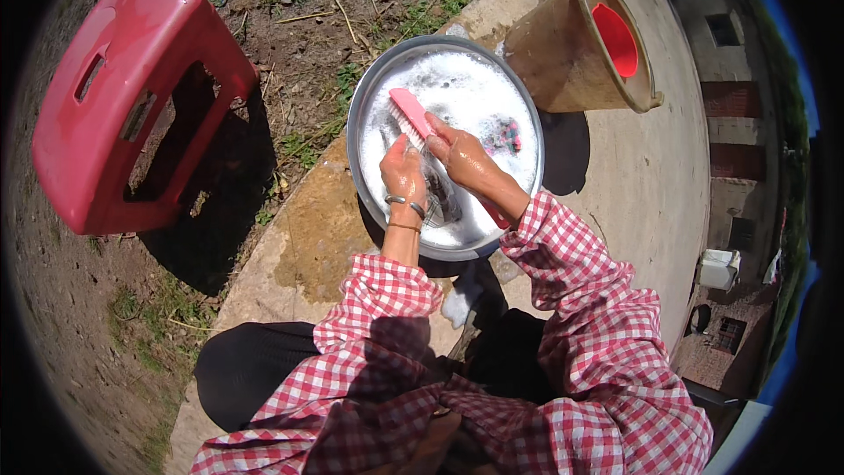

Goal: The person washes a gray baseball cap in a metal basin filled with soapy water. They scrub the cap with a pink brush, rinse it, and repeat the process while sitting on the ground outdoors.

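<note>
Basin (pixel 369 97): round metal basin at centre, slightly toward 12 o'clock, standing on a concrete slab (pixel 651 167); filled with white suds.
Brush (pixel 410 114): pink scrubbing brush, lying over the suds at about 10 o'clock within the basin, bristles facing down.
Right hand (pixel 464 158): fingers wrapped tight around the brush at its lower end; forearm runs off toward 5 o'clock into a red-and-white checked sleeve.
Left hand (pixel 403 174): fingers curled together, pressing down on a dark wet item (pixel 440 198) in the basin (what the item is cannot be told under the foam); metal bangles at the wrist.
Hands, relation: just beside each other, the brush touching the area between them.
Coloured cloth (pixel 507 135): small pink and dark patch in the suds at 3 o'clock within the basin, apart from both hands.
Bucket (pixel 563 53): tan bucket at 1 o'clock, tipped on its side, just beside the basin rim; a red scoop (pixel 615 40) sits inside.
Stool (pixel 114 97): red plastic stool at 9 o'clock, on bare soil, well apart from the basin.
Slab surface: wet stain at 7 o'clock of the basin.
</note>
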A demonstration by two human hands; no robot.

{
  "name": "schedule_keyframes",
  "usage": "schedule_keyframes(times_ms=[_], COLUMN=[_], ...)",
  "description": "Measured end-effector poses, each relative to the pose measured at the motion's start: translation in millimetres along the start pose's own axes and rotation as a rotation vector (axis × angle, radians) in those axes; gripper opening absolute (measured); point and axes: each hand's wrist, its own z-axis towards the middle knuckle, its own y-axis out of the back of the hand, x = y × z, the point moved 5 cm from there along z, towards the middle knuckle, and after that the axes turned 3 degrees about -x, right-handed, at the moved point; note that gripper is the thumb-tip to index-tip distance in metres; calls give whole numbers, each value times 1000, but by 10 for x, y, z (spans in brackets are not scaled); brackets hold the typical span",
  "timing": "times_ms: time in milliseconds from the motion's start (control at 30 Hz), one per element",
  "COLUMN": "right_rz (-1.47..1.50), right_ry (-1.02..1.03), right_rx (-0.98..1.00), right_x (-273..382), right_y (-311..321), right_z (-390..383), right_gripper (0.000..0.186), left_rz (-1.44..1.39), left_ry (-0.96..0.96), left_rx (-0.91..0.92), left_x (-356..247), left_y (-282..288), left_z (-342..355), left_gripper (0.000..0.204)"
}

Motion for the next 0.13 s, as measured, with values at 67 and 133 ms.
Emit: schedule_keyframes(times_ms=[67,133], right_rz=[-16,114], right_ry=[-5,-9], right_rx=[-28,-77], right_x=[-90,-222], right_y=[52,173], right_z=[223,250], right_gripper=[45,47], left_rz=[-113,-73], left_ry=[0,-35], left_rx=[50,75], left_x=[-5,-31], left_y=[-2,-9], left_z=[-10,50], left_gripper=[43,44])
